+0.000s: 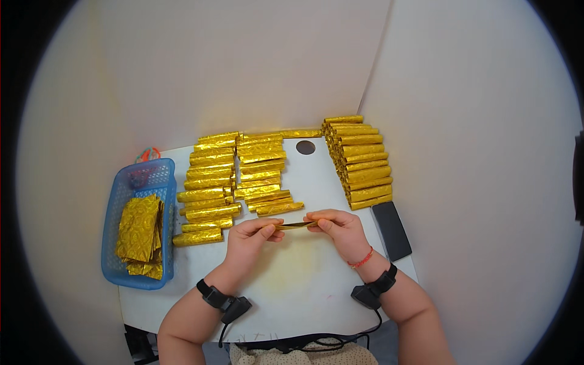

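Observation:
A sheet of gold foil paper is stretched between my two hands above the white table, seen nearly edge-on with a dark gap along its upper side. My left hand pinches its left end between thumb and fingers. At the other end, my right hand pinches it the same way. Just beyond my hands lie rolled gold paper tubes in a column, with another column of tubes to their left. A taller stack of gold tubes stands at the right.
On the left, a blue plastic basket holds a pile of flat gold paper sheets. A black phone lies at the table's right edge. The white table has a round dark hole. Pale walls enclose it; cables run from my wrist straps.

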### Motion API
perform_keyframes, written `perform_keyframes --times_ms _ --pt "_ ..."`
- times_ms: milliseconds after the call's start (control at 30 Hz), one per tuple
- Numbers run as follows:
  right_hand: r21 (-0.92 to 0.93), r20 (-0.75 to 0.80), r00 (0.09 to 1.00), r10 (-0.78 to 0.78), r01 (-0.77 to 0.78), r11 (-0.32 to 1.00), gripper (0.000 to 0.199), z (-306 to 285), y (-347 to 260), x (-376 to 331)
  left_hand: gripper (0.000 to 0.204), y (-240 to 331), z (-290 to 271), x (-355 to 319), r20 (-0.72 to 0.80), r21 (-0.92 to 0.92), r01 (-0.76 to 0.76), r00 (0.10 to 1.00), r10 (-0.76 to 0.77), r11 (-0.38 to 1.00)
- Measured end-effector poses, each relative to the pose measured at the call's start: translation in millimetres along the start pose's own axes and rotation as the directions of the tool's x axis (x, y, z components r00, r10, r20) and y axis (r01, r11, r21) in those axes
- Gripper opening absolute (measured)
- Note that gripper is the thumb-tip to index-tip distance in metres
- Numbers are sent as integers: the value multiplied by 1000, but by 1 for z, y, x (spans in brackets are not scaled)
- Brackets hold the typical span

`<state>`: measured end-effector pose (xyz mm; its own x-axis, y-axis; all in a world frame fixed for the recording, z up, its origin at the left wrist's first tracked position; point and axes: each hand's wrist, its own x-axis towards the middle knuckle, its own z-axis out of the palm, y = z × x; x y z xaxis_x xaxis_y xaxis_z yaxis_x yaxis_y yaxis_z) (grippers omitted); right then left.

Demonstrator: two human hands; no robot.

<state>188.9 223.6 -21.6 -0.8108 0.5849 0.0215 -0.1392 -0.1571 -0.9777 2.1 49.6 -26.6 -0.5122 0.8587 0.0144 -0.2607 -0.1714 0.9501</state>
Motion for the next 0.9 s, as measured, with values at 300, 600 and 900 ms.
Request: perform_keyframes --times_ms 300,600,900 --pt "206 -26 999 -22 26 978 27 -3 11 3 24 -18 -8 3 102 125 -193 978 181 973" --pt "227 -148 989 15 19 974 23 -1 4 5 34 -17 -3 7 165 242 -353 933 320 904" --pt "261 -126 991 44 -10 965 21 -3 20 7 43 -19 -3 5 -50 21 -139 989 140 990"
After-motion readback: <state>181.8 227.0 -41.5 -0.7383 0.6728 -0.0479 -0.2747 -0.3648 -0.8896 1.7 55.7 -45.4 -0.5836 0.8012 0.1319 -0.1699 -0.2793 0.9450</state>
